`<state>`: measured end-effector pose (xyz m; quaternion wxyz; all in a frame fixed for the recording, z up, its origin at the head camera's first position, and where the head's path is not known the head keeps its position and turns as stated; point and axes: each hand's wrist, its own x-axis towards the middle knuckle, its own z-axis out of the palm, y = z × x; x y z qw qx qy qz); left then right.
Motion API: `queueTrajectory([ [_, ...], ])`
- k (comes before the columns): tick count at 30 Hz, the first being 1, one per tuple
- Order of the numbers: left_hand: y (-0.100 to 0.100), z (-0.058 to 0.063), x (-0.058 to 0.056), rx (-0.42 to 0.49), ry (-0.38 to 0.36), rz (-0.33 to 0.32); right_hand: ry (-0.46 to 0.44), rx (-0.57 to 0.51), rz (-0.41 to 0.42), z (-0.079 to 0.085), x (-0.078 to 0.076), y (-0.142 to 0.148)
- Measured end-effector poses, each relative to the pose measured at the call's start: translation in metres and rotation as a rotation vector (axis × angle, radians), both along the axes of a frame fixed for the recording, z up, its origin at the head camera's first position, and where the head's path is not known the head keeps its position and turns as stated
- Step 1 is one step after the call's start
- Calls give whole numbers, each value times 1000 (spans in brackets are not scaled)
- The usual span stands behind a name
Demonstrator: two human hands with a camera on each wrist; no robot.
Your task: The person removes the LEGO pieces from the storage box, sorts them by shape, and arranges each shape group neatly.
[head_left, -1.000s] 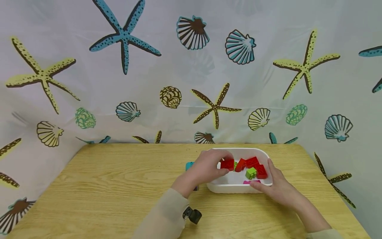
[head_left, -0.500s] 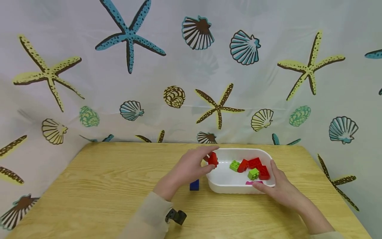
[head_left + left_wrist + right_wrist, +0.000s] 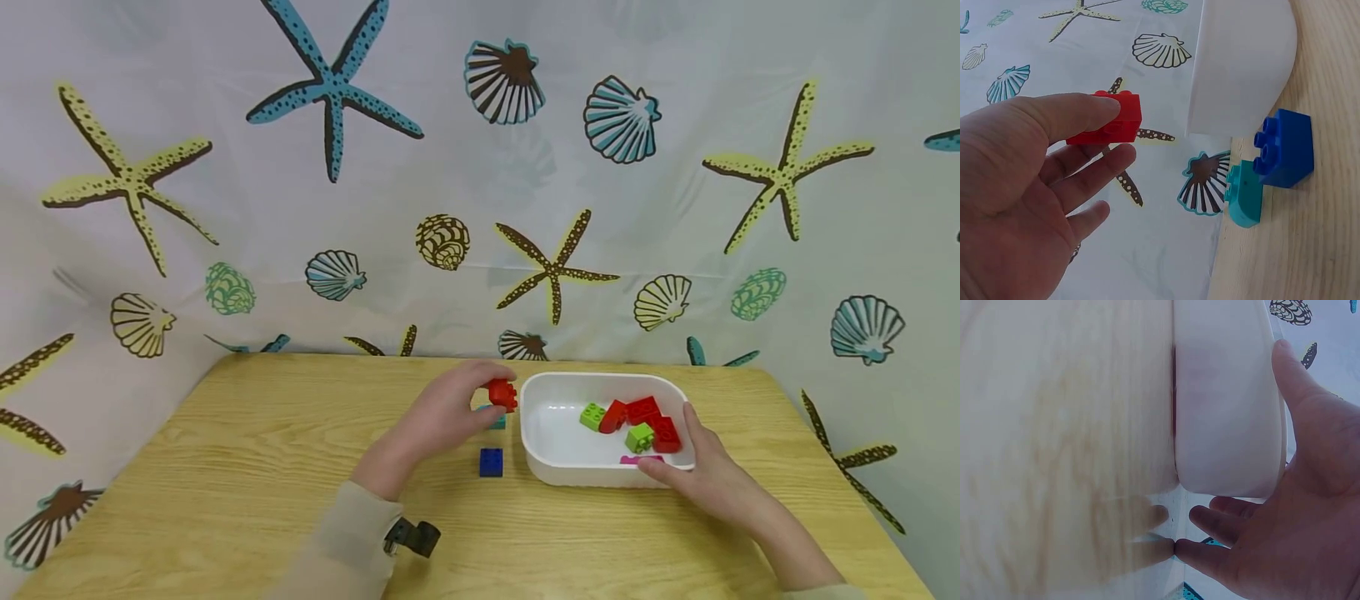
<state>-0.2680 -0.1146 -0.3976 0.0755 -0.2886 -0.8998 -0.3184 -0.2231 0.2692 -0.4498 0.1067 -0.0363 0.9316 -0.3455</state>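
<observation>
No readable text, label, brand, number or sign in head or wrist views. Red brick [image 3: 502,395], blue brick [image 3: 491,462], box [image 3: 577,476], worktop [image 3: 247,475] and cloth [image 3: 420,175]: no lettering made out. Cuff device [image 3: 415,537]: too small to tell.

One white tray [image 3: 555,473]; inside it, two green bricks [image 3: 640,437], three red bricks [image 3: 667,435], one pink piece [image 3: 641,459]; left of it, one blue brick [image 3: 491,462], one teal brick [image 3: 498,422], a fourth red brick [image 3: 502,396], one left hand [image 3: 446,412]; at its right end, one right hand [image 3: 712,475]

Glossy plastic blocks [image 3: 641,410], smooth plastic tray [image 3: 558,434], wood-grain tabletop [image 3: 247,467]
</observation>
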Motion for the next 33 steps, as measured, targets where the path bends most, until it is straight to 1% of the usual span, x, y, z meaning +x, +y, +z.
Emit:
queueTrajectory([
  [4, -10, -1, -5, 15, -14, 28, 1, 4, 0, 1, 1, -1],
  [9, -22, -4, -10, 40, -12, 70, 4, 4, 4, 1, 1, -1],
  [14, -31, -8, -14, 35, -21, 107, 1, 0, 3, 2, 1, 0],
  [19, -38, -14, -17, 6, -31, 134, -7, 4, -5, 1, 1, -1],
  [23, -43, -19, -20, -14, -68, 160, -10, 5, -5, 0, 1, -1],
  [29, -48, -28, -26, -28, -153, 216, -1, 5, -1, 0, 1, -1],
  [33, -53, -36, -30, -27, -201, 231, -2, 2, 1, 1, 1, -1],
])
